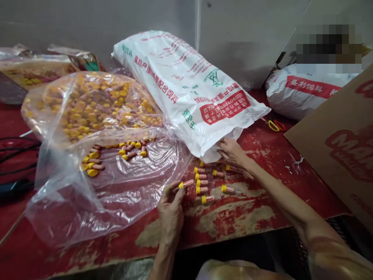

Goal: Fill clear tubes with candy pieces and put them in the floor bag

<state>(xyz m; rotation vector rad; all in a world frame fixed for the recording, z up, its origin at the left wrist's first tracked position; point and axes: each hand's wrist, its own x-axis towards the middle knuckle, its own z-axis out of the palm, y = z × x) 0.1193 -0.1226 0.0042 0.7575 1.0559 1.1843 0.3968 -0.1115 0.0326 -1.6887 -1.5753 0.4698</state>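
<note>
My left hand [171, 206] pinches a small clear tube [188, 183] with a yellow cap and pinkish filling between thumb and fingers. Several similar yellow-capped tubes [202, 182] lie beside it on the red table, roughly in a column, with a few others to their right. At the open mouth of a white printed sack [186, 89] is my right hand [231, 151], its fingers curled and partly hidden by the sack's edge. What they grip there cannot be made out.
A large clear plastic bag [140, 186] full of yellow-capped tubes [96, 105] spreads over the left of the red table [291, 163]. Yellow-and-red-handled scissors [275, 125] lie behind on the right. A cardboard box [335, 128] and another white sack [303, 91] stand at the right.
</note>
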